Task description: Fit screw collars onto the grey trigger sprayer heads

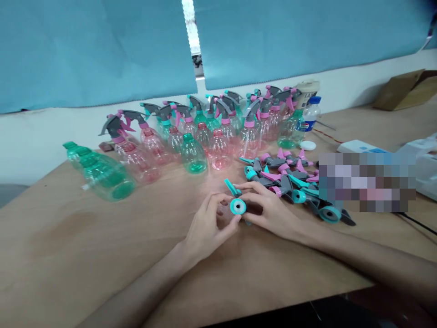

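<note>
A trigger spray head [238, 207] with a turquoise collar is held between both hands above the table. Its round collar opening faces me, and the turquoise trigger points up and left. My left hand [206, 225] pinches the collar from the left with thumb and fingers. From the right, my right hand [269, 209] has its fingers closed round the body and collar. Just beyond my right hand lies a pile of loose spray heads [287, 175], grey with pink or turquoise parts. An open green bottle [194, 157] and an open pink bottle [219, 152] stand upright farther back.
Several bottles with spray heads fitted [251, 127] stand along the wall. Green bottles [102, 175] lie on their sides at the left. At the right are a blue-capped bottle [311, 114], a white device [362, 149], a cardboard box [404, 91] and a pixelated patch.
</note>
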### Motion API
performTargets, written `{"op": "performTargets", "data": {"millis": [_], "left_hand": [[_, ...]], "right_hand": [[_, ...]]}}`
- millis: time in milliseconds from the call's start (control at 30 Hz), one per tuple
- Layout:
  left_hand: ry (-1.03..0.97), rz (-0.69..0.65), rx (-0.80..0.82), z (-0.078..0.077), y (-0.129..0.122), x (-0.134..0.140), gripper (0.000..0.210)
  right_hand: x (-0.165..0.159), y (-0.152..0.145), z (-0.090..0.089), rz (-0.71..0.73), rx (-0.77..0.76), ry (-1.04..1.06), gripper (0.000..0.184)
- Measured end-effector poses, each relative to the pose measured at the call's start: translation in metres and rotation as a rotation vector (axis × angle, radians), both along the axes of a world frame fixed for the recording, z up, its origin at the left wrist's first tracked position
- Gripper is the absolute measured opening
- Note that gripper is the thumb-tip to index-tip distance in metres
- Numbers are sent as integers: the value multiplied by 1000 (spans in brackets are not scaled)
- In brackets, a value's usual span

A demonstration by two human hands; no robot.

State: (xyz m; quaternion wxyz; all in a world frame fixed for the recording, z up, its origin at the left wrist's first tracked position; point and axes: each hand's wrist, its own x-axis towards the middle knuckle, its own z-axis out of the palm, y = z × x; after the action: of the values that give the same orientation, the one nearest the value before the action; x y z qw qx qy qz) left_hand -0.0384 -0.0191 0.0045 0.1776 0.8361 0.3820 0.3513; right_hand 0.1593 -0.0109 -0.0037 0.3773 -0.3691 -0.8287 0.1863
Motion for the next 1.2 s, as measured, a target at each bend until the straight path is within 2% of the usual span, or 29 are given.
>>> {"op": "performTargets", "data": {"millis": [200,367,500,600,667,767,967,1200], "left_hand": [[-17,26,45,-2,-1,-4,32],[38,75,41,-4,0,-3,31],[19,112,12,-6,2,-2,29],[30,128,11,-6,4,-2,29],[43,140,7,-6,4,-2,29],[77,157,-4,-5,5,-2,28],[172,158,-19,-3,6,-1,27],[316,151,8,-1,7,3,22]], "right_hand": [[23,-6,23,-80,122,-50,23],[70,7,41,-189,193,-200,21],[115,31,39,-271,205,-328,33],[136,43,28,-300,134,-399,50],[139,43,21,-294,22,-458,60],[132,37,10,-293,-79,-491,64],[114,25,-1,-345,-40,-404,62],[114,20,0,-326,-86,-373,62]]}}
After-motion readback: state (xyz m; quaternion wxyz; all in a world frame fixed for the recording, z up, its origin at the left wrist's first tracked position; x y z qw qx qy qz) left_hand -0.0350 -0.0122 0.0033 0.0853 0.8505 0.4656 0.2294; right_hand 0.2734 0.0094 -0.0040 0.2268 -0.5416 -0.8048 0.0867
